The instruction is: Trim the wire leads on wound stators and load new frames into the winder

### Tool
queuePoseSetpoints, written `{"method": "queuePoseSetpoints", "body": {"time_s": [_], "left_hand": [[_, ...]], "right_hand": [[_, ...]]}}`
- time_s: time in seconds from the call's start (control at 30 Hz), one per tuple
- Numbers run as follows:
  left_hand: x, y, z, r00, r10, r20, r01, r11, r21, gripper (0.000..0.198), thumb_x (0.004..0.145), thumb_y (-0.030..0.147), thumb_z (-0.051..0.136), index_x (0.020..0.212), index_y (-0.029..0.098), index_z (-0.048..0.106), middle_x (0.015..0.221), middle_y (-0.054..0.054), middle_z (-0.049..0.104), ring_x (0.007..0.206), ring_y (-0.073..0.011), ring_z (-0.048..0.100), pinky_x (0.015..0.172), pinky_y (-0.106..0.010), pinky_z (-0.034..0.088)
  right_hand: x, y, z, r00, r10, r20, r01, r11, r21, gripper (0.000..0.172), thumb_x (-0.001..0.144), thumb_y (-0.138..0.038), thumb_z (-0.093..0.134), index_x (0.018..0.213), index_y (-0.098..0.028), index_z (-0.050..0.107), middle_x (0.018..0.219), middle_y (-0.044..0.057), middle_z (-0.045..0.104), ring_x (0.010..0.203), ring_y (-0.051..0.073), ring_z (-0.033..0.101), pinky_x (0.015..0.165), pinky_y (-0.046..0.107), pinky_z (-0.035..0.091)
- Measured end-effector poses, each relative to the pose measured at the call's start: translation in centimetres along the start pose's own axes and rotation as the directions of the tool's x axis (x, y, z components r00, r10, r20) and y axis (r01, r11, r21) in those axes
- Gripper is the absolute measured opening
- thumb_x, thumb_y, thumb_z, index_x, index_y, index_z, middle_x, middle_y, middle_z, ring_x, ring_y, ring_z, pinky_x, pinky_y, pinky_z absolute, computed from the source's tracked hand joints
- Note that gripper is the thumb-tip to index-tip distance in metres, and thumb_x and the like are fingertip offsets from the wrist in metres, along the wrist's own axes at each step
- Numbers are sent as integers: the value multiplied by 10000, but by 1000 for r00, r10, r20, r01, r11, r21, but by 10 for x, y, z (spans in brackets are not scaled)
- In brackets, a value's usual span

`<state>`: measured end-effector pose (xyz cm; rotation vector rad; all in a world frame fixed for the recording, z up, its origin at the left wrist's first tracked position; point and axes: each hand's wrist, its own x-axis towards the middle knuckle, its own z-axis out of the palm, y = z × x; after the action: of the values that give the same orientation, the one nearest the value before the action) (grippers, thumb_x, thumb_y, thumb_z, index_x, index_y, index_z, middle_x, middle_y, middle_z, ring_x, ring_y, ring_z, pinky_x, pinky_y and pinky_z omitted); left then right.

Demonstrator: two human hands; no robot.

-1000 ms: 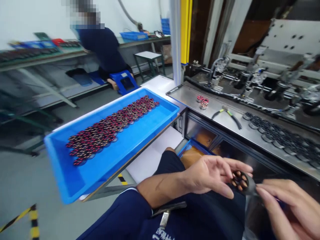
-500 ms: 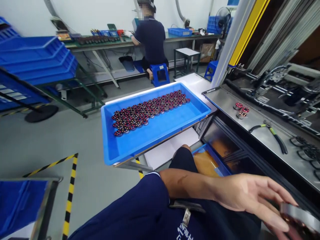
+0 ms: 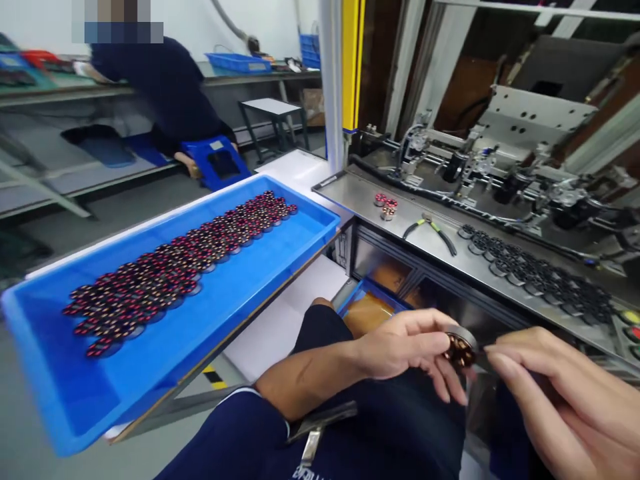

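Observation:
My left hand pinches a small round wound coil part with copper windings, held over my lap. My right hand comes in from the lower right with curled fingers, its fingertips touching the same part's right side. To the left, a blue tray holds several dark red wound coils laid in rows.
A steel machine bench carries a few red coils, green-handled pliers and a row of dark round parts. Machinery stands behind. A yellow-white post rises beside it. Another person sits at a far workbench.
The view swung left toward the floor and back right to the bench. My left hand still holds the coil; my right hand left the view half a second ago and now touches the part again.

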<state>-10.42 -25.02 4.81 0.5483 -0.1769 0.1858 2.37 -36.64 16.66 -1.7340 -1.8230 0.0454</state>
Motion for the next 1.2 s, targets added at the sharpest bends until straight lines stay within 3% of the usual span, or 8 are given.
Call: {"method": "queuePoseSetpoints", "body": {"time_s": [0.2,0.33,0.4,0.47,0.6,0.77,1.03,1.2], "left_hand": [[-1,9,14,908,372,-193,-379,925,2,380,712,232,837,1024,242,621,1166,-40,661,1204,-243,603,963,-398,523],[10,4,1,1000,5,-24,-7,997,-73,597,754,656,683,1051,140,643,933,-103,724,973,-260,705,826,-376,564],[11,2,-6,958,-227,173,239,969,-53,685,797,747,535,962,93,655,746,-107,708,795,-280,733,704,-382,583],[9,0,-6,933,-273,234,284,959,-12,604,850,677,528,997,100,630,723,-103,706,707,-278,738,612,-361,585],[1,1,7,999,22,-31,-21,999,45,323,857,327,697,1113,195,552,999,-70,703,737,-189,745,607,-269,593],[-2,0,20,875,452,-177,-401,879,259,433,639,33,831,853,200,494,1226,1,579,1135,-191,646,955,-326,535],[-7,-3,8,932,294,-213,-174,876,450,489,689,429,836,1050,187,610,1000,-65,673,785,-174,672,704,-296,554],[-5,-1,0,859,469,-207,-294,782,550,316,690,318,850,955,228,704,1084,-43,647,877,-149,648,750,-259,540]], "right_hand": [[10,-7,-1,999,26,-36,-24,999,46,96,887,-135,587,809,-175,627,744,9,654,678,54,615,613,150,494],[12,-3,-1,996,-84,30,77,979,188,116,867,-67,567,853,-161,633,730,7,664,702,59,630,639,150,527],[11,-1,-2,993,-114,44,102,973,209,118,860,-57,573,870,-153,640,736,12,671,707,60,633,634,146,529],[9,0,-2,994,-108,36,99,975,199,94,861,-70,587,846,-147,639,730,14,664,696,56,626,620,141,520],[4,-1,-2,1000,-1,-11,3,989,148,86,861,-92,619,818,-166,632,739,-8,656,676,34,602,620,127,489],[3,2,3,990,119,-70,-106,982,159,119,877,-118,610,773,-176,623,732,-18,639,662,35,595,614,139,483],[4,12,16,994,-6,-105,40,946,320,107,856,-75,609,858,-176,644,740,-14,648,674,60,608,616,173,503],[3,7,22,963,149,-225,-68,940,334,118,874,-159,612,768,-178,662,691,-13,633,623,64,583,587,186,466]]}}
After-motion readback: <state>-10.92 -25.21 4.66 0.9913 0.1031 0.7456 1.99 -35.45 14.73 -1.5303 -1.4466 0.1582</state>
